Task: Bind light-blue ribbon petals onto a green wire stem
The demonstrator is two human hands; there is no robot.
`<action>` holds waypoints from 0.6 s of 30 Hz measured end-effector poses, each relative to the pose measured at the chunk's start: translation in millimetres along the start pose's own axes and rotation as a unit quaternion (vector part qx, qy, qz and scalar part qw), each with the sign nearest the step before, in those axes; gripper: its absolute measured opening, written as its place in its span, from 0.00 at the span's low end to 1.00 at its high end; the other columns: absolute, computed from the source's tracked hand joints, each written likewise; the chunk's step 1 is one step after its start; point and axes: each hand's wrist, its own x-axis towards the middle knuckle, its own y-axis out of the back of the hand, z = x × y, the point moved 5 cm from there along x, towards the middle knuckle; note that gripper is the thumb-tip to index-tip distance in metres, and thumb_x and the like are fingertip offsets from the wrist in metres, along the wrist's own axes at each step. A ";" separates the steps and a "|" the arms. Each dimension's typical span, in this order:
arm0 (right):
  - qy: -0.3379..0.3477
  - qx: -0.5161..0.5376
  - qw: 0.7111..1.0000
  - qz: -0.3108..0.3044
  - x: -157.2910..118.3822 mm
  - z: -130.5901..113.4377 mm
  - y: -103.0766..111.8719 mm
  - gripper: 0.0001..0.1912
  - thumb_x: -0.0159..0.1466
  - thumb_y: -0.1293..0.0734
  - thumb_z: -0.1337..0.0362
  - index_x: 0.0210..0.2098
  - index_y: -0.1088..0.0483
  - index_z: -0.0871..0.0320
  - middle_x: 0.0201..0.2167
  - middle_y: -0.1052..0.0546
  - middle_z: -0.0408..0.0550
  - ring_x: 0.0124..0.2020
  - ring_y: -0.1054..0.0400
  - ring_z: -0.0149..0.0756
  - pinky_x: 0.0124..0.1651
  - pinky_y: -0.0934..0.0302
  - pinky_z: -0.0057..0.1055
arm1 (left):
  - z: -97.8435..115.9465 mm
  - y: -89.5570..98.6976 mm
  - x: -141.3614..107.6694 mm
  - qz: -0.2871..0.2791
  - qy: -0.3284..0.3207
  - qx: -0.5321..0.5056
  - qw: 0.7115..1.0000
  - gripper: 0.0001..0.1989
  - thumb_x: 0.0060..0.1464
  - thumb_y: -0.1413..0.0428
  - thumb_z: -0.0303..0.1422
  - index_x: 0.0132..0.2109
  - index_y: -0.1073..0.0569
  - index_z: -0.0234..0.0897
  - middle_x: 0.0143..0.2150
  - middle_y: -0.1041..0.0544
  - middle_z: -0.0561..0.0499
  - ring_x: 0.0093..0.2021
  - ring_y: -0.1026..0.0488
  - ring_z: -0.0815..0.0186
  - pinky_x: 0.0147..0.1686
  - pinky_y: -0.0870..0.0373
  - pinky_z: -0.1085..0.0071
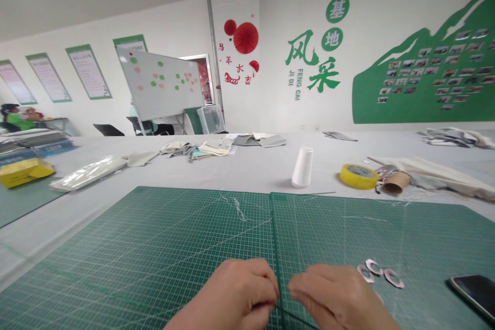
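Nearest the camera, the left hand (243,291) held a thin dark strand (297,318), its grip pinched tight, over the join of two green cutting mats (154,247). That strand ran toward the right hand (336,294), whose fingers were bunched; whether they gripped anything could not be told. Pale ring-shaped pieces (398,284) lay beside it. Beyond, a white cone (302,167) stood on the bench (255,170).

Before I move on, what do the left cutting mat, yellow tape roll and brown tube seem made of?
Left cutting mat: probably matte plastic or rubber; flat sheet with printed grid.
Yellow tape roll: likely smooth plastic film; bright, even-coloured side.
Brown tube: seemingly matte cardboard; plain, dull tan wall.
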 end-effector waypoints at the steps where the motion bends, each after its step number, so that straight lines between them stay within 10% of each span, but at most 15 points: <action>1: -0.019 0.028 0.999 -0.018 1.1 3.3 -1.0 0.14 0.67 0.41 0.70 0.28 0.28 0.56 0.22 0.27 0.41 0.23 0.34 0.30 0.27 0.47 0.26 | 1.8 0.9 -0.2 -0.010 0.001 -0.010 1.000 0.11 0.44 0.47 0.14 0.25 0.29 0.33 0.34 0.23 0.53 0.34 0.28 0.71 0.35 0.35 0.79; 10: -0.120 0.151 0.978 -0.075 12.0 18.9 -15.6 0.12 0.64 0.37 0.70 0.25 0.28 0.58 0.21 0.26 0.39 0.24 0.34 0.28 0.27 0.46 0.22 | 8.8 18.4 2.6 0.055 0.045 -0.195 0.978 0.09 0.45 0.42 0.16 0.27 0.23 0.33 0.33 0.22 0.51 0.35 0.27 0.70 0.38 0.33 0.77; 18: 0.020 0.007 0.999 -0.043 1.8 1.8 -36.1 0.14 0.64 0.42 0.73 0.26 0.30 0.57 0.19 0.28 0.39 0.20 0.36 0.27 0.24 0.51 0.25 | -22.0 13.3 1.5 0.167 0.189 -0.332 0.909 0.05 0.46 0.44 0.26 0.23 0.30 0.33 0.34 0.28 0.52 0.21 0.36 0.76 0.23 0.36 0.76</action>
